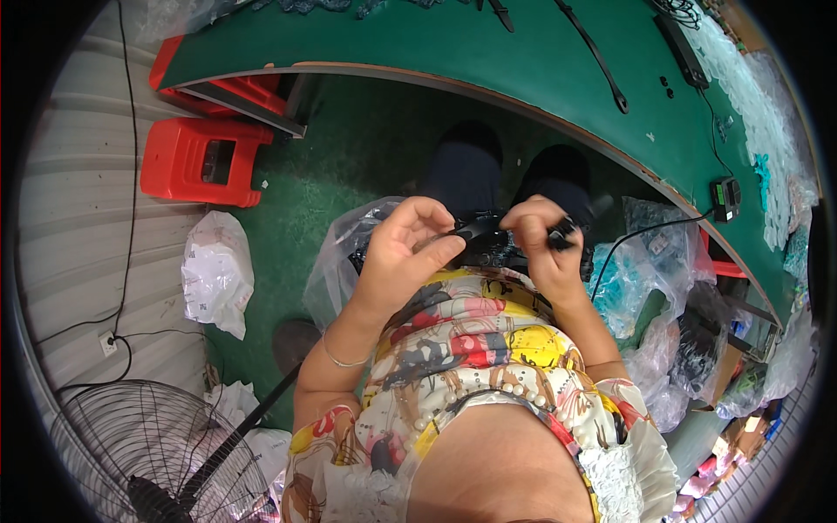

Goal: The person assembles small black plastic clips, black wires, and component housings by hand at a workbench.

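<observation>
Over my lap, a thin black strap (476, 229) stretches between my two hands. My left hand (410, 244) pinches one end of it between thumb and forefinger. Closed around the other end is my right hand (542, 237), with a small black piece (564, 233) sticking out by its fingers; whether that belongs to the strap I cannot tell. Under the hands, a clear plastic bag (336, 261) lies across my lap with shiny black items in it, partly hidden by my hands.
Ahead curves the edge of a green table (392, 39), bearing a long black strap (597, 61) and a small black device (724, 199) with a cable. Red stools (187, 161) stand left, above a white bag (216, 270). A wire fan (157, 444) is lower left; plastic bags (641, 270) crowd the right.
</observation>
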A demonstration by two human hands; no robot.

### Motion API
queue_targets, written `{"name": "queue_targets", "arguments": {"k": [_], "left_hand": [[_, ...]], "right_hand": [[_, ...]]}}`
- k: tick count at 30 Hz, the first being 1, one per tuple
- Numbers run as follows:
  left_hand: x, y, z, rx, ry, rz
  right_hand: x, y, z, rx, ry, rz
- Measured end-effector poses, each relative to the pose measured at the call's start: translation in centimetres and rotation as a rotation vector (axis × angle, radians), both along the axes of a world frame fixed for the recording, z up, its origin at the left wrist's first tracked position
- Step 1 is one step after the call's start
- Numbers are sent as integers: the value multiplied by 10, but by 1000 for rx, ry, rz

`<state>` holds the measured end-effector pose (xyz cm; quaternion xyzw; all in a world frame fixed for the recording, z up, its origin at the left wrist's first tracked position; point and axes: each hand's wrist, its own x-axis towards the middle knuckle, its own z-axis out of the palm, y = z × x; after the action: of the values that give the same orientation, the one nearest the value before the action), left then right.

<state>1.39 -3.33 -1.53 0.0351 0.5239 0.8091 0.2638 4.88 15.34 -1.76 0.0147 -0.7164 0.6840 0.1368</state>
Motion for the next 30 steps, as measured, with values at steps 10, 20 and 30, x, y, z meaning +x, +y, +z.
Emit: {"name": "queue_targets", "arguments": {"k": [10,20,30], "left_hand": [[-3,2,12,-291,278,-353],[6,-4,-12,326,-215,-419],[-1,1,9,-81,-95,-287]], "right_hand": [[4,-4,-6,-183,-288,445],[18,-15,-17,-957,-307,635],[-9,-9,-6,57,92,388]]}}
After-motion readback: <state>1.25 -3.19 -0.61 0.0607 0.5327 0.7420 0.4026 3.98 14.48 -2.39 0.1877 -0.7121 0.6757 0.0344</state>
